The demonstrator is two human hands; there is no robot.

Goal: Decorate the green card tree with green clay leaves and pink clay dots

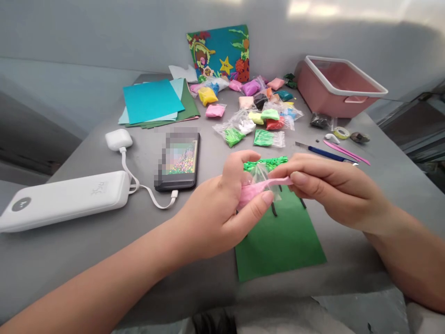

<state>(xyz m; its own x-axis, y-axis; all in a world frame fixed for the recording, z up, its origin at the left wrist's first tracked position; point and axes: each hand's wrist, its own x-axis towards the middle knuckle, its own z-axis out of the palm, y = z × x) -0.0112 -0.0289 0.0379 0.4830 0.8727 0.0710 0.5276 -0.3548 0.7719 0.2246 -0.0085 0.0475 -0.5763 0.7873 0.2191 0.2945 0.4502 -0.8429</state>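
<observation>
My left hand (225, 208) is closed around a small clear bag of pink modelling clay (251, 191), thumb laid along its side. Between thumb and fingers, my right hand (327, 188) pinches a strand of the pink clay, which stretches out of the bag's mouth. Both hands are above a green sheet (281, 250) lying on the grey table. Bright green clay pieces (269, 162) cover the sheet's far edge, and thin dark strips (274, 208) lie lower on it, partly hidden by the hands.
Several bags of coloured clay (266, 138) lie beyond the hands. A pink bin (333, 93) stands back right, near a blue cutter (327, 153) and pink tools (347, 152). At left are a phone (179, 162), white power bank (69, 199), earbud case (118, 139) and coloured sheets (153, 102); behind, a clay picture (222, 51).
</observation>
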